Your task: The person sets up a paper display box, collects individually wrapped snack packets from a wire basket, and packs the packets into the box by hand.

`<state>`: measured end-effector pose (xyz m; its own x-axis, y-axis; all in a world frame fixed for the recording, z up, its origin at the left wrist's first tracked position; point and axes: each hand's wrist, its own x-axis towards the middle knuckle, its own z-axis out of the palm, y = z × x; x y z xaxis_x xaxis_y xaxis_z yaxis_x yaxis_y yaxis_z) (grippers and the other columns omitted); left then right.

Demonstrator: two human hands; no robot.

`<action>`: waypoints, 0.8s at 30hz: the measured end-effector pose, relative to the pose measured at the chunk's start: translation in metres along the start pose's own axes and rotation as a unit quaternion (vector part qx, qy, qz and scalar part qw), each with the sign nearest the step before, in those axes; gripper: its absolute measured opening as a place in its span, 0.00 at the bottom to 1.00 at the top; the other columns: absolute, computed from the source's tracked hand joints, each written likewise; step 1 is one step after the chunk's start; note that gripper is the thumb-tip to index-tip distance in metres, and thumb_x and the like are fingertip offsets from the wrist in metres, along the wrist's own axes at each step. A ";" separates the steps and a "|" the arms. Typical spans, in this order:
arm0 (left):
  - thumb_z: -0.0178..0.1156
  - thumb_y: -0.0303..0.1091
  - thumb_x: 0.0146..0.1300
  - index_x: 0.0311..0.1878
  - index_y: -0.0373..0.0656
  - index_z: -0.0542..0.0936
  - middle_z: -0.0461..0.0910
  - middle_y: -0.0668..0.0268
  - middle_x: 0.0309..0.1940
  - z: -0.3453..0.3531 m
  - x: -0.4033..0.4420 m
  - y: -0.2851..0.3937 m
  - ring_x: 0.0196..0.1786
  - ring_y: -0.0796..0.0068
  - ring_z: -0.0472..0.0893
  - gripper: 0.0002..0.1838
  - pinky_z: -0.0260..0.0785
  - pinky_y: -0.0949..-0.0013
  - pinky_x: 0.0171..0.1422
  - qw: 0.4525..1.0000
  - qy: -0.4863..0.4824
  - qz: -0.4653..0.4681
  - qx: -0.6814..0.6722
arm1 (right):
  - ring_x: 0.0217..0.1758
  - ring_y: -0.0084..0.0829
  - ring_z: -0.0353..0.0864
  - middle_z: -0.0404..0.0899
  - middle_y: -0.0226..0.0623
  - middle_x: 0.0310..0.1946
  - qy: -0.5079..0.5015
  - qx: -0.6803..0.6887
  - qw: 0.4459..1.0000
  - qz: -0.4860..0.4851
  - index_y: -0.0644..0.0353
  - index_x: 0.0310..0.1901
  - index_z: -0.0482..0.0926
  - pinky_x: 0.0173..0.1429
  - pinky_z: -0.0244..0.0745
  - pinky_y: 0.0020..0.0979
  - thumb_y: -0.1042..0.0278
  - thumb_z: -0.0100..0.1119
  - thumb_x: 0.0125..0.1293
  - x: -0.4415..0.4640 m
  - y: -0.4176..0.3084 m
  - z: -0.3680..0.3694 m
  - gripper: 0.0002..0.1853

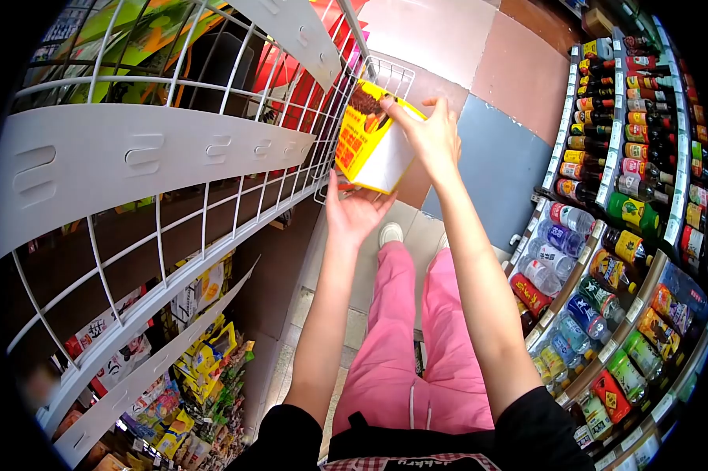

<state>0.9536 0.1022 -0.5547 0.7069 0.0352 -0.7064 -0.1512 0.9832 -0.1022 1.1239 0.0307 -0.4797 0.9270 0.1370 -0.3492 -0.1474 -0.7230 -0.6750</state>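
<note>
A yellow cardboard box [359, 149] with red lettering, a picture of dark brown food and a white side is held tilted between my hands, against the end of a white wire rack. My right hand [432, 137] grips its upper edge, with the thumb over the yellow face and the fingers on the far side. Palm up, my left hand [352, 210] supports the bottom corner, its fingers partly under the box. What the box contains, if anything, cannot be seen.
The white wire rack [157, 145] with metal label strips runs along the left. A small wire basket [391, 73] hangs at its end. Below are bagged snacks [204, 353]. On the right, shelves hold bottled drinks [562, 239] and dark sauce bottles [589, 145]. Tiled floor [491, 149] lies between.
</note>
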 end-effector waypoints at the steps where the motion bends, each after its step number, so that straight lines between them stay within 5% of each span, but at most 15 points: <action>1: 0.61 0.64 0.61 0.73 0.35 0.55 0.61 0.51 0.71 -0.003 0.004 0.003 0.75 0.50 0.59 0.50 0.48 0.47 0.80 1.000 0.005 -0.003 -0.007 | 0.54 0.55 0.80 0.73 0.54 0.51 0.000 0.002 1.000 0.002 0.61 0.55 0.72 0.56 0.74 0.51 0.28 0.69 0.45 0.005 0.002 0.001 0.47; 3: 0.61 0.62 0.62 0.72 0.32 0.53 0.61 0.50 0.71 -0.014 0.009 0.007 0.75 0.47 0.58 0.50 0.48 0.46 0.80 1.000 0.008 0.006 0.002 | 0.56 0.53 0.79 0.74 0.55 0.54 -0.002 0.007 1.000 -0.001 0.62 0.55 0.73 0.58 0.73 0.48 0.26 0.68 0.44 0.010 0.009 0.002 0.48; 7: 0.62 0.51 0.65 0.70 0.32 0.55 0.64 0.50 0.70 -0.022 0.006 0.010 0.74 0.48 0.61 0.43 0.52 0.46 0.79 0.996 0.070 0.050 0.001 | 0.33 0.27 0.77 0.76 0.40 0.37 -0.011 0.151 0.988 0.026 0.61 0.55 0.73 0.36 0.73 0.28 0.25 0.67 0.46 0.033 0.043 0.008 0.46; 12: 0.61 0.36 0.67 0.66 0.32 0.61 0.68 0.48 0.68 -0.044 0.017 0.020 0.72 0.48 0.65 0.31 0.57 0.47 0.78 0.990 0.108 0.073 -0.059 | 0.34 0.26 0.75 0.74 0.38 0.39 -0.062 0.237 0.966 0.082 0.61 0.57 0.73 0.38 0.70 0.25 0.24 0.62 0.51 0.027 0.043 -0.014 0.46; 22: 0.55 0.35 0.72 0.60 0.38 0.64 0.75 0.44 0.57 -0.067 0.014 0.022 0.57 0.48 0.80 0.20 0.77 0.53 0.61 0.922 0.197 0.124 0.311 | 0.36 0.29 0.77 0.73 0.35 0.42 -0.133 0.402 0.893 0.150 0.47 0.66 0.70 0.44 0.69 0.30 0.25 0.56 0.57 0.030 0.095 -0.043 0.43; 24: 0.55 0.35 0.71 0.60 0.38 0.62 0.77 0.46 0.53 -0.066 0.009 0.018 0.51 0.50 0.83 0.20 0.80 0.55 0.57 0.899 0.205 0.147 0.359 | 0.45 0.31 0.78 0.75 0.35 0.51 -0.148 0.460 0.861 0.158 0.45 0.68 0.68 0.49 0.72 0.33 0.30 0.57 0.61 0.032 0.123 -0.048 0.39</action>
<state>0.9122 0.1084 -0.6089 0.3724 0.3877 -0.8432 0.2994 0.8098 0.5046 1.1523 -0.0858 -0.5429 0.6824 0.2969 -0.6679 -0.7129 0.0686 -0.6979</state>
